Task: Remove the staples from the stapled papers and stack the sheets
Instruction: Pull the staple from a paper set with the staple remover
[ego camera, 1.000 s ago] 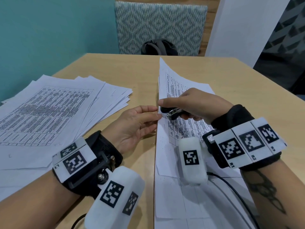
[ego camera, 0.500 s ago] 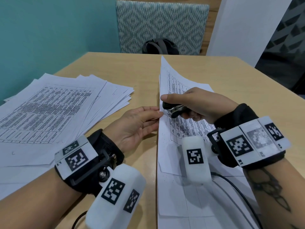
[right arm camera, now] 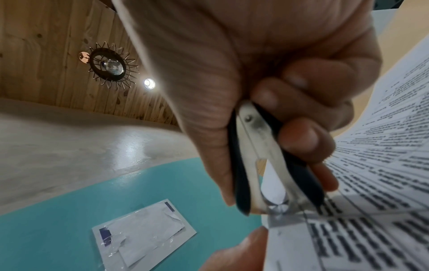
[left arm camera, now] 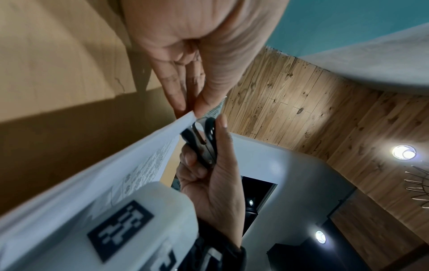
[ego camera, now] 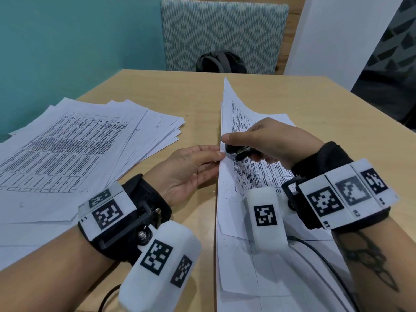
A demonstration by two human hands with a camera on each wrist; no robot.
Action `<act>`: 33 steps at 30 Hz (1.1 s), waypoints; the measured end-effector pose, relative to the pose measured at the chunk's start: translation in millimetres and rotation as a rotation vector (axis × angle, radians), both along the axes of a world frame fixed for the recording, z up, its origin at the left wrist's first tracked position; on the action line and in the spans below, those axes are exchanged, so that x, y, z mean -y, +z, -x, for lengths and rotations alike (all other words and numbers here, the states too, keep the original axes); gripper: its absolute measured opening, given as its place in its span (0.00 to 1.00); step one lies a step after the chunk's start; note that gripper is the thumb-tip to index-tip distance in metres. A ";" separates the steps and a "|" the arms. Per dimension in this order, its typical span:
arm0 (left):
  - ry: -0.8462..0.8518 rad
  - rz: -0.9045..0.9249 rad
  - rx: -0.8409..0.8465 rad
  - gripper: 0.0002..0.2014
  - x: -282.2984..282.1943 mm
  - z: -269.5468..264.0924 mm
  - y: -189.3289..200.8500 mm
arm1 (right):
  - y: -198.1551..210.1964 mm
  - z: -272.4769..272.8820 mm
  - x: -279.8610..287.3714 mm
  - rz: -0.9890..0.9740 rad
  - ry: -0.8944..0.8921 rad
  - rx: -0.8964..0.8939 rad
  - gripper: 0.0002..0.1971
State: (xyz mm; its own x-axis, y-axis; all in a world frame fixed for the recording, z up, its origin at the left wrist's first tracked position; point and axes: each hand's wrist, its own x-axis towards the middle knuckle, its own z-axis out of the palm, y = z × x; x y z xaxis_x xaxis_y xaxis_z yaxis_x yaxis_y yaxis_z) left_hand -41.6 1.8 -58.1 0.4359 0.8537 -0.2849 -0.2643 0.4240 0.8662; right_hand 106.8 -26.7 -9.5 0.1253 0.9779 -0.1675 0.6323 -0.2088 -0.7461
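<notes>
- Staple remover [ego camera: 239,152] sits clamped in the right hand [ego camera: 273,144] at mid-frame of the head view, thumb stretched along its top and fingers curled beneath, so a squeeze can bring its metal claws together.
- Its claws meet the left edge of the stapled papers [ego camera: 252,183], which run from the centre down to the lower right of the frame; the staple itself is too small to make out.
- Left hand [ego camera: 191,170], just left of centre, pinches that same paper edge between thumb and nearly straight fingers, as the left wrist view shows, likely to keep the sheets taut against the tool's pull.
- Top sheet curls upward toward the upper centre, probably because the grip lifts the edge off the table [ego camera: 198,93].
- Loose stack of sheets [ego camera: 74,149] lies fanned at the left of the frame, well apart from the hands, apparently the pile for freed pages.
- Compared with a second ago, both hands hold nearly the same pose; the remover has stayed at the same edge and the paper looks unchanged.
</notes>
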 end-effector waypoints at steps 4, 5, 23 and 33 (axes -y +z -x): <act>0.003 -0.007 -0.015 0.09 0.8 -0.1 0.8 | 1.0 -0.4 1.2 -0.027 0.010 0.008 0.17; 0.003 -0.007 -0.018 0.08 1.2 -0.1 1.3 | 1.5 0.0 1.5 -0.032 0.011 0.009 0.17; 0.014 -0.007 0.001 0.10 0.7 -0.4 3.2 | 1.6 -1.1 0.0 -0.032 0.029 -0.036 0.18; 0.005 -0.024 -0.032 0.08 1.5 -0.2 3.8 | -1.3 -0.9 -2.6 -0.003 0.011 -0.046 0.16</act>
State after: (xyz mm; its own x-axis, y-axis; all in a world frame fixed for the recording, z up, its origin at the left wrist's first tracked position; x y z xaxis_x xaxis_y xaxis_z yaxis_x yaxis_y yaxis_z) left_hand -41.3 0.3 -54.3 0.4227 0.8627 -0.2778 -0.2385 0.4016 0.8842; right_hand 107.7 -24.1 -10.8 0.1067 0.9797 -0.1698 0.5999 -0.1996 -0.7748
